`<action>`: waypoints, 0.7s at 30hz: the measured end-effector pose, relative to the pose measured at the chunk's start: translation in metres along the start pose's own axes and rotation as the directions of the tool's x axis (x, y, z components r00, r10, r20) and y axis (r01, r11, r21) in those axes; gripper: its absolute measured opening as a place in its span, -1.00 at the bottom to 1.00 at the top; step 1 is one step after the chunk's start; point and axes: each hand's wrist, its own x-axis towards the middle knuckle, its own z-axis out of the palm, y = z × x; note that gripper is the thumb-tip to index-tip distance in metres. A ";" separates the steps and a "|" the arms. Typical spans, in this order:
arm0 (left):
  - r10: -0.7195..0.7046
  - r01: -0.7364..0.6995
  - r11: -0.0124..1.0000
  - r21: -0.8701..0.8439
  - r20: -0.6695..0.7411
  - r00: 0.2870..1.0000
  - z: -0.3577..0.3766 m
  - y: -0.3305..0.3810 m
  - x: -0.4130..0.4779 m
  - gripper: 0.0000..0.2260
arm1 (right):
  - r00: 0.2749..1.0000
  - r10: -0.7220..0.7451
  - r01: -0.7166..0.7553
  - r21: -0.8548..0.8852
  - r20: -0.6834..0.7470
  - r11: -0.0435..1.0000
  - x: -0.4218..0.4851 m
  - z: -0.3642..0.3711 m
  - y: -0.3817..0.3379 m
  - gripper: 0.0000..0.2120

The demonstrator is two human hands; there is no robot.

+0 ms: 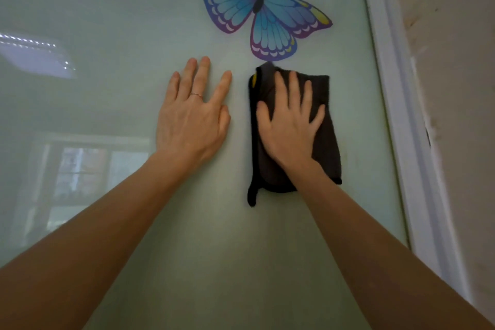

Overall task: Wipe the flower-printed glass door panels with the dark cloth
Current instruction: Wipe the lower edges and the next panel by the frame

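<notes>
Presently, the right grip (290, 126) lies flat, fingers spread, pressing the dark cloth (263, 169) to the glass panel (107, 8), just below the butterfly print (267, 13). The left grip (192, 115) is flat on the glass, holding nothing. Risks: unpinched cloth slipping down; bare palm smudging the glass.

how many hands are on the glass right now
2. The left hand lies flat on the bare glass panel, left of the dark cloth; the right hand presses flat on that cloth, just below the butterfly print. Neither is hidden.
</notes>
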 end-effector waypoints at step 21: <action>0.016 -0.018 0.998 -0.055 -0.033 0.999 0.013 0.042 -0.013 -0.44 | 0.979 0.201 -0.203 0.040 0.034 0.978 0.003 -0.013 0.059 -0.40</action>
